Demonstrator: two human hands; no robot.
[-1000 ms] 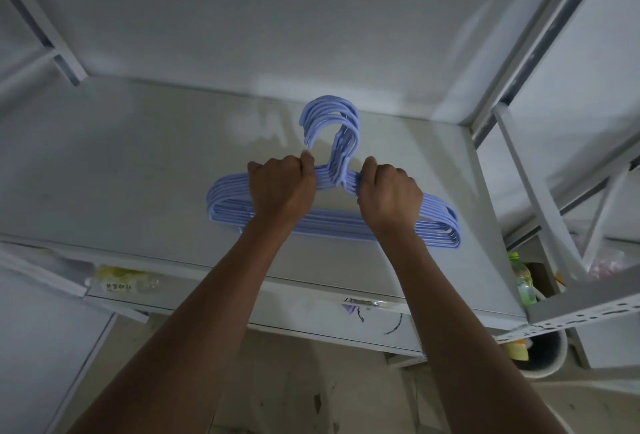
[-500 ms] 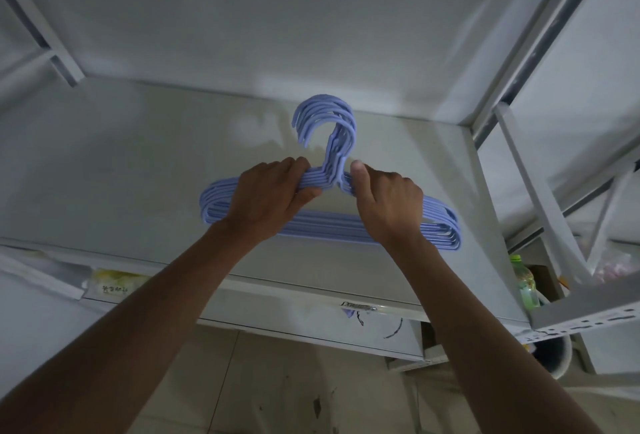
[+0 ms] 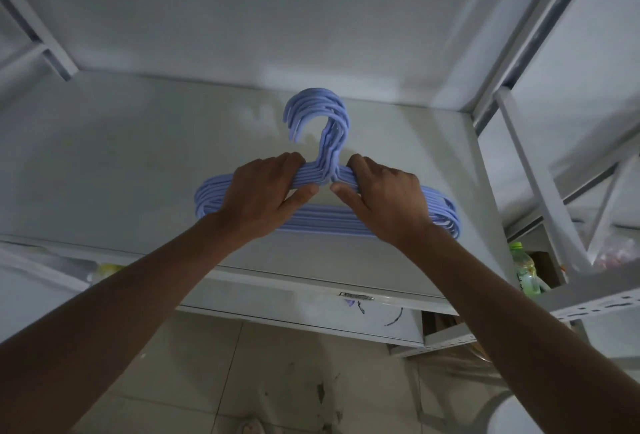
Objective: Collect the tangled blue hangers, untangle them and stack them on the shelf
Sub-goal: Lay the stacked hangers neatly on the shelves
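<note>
A stack of several blue hangers (image 3: 318, 220) lies flat on the grey metal shelf (image 3: 104, 163), hooks pointing toward the back wall. My left hand (image 3: 266, 198) holds the stack's left shoulder just beside the hooks, fingers over the top and thumb underneath. On the other side of the hooks, my right hand (image 3: 384, 201) grips the right shoulder the same way. Both thumbs nearly meet below the neck of the hooks. The hangers' ends stick out past both hands.
Grey upright posts frame the shelf at left (image 3: 38, 42) and right (image 3: 519, 52). A green bottle (image 3: 524, 267) stands low at the right beside a neighbouring rack (image 3: 588, 298). A yellowish packet (image 3: 107, 269) lies under the shelf's left front. Tiled floor (image 3: 242, 381) shows below.
My fists on the stack have loosened into thumb-and-finger grips close to the hooks. The stack has barely shifted on the shelf.
</note>
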